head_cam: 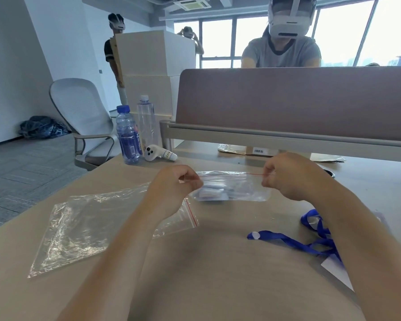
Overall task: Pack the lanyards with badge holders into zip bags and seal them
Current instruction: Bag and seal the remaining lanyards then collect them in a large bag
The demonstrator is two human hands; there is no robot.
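Observation:
A clear zip bag with a red seal line hangs just above the beige table, and a folded lanyard with a badge holder shows inside it. My left hand pinches the bag's top edge at its left end. My right hand pinches the same edge at its right end. An empty zip bag lies flat at the left, partly under my left forearm. A blue lanyard with a badge holder lies loose at the right, under my right forearm.
Two water bottles and a white controller stand at the table's back left. A brown desk divider rises behind, with a person in a headset beyond it. A flat cardboard piece lies under the divider. An office chair stands at the left.

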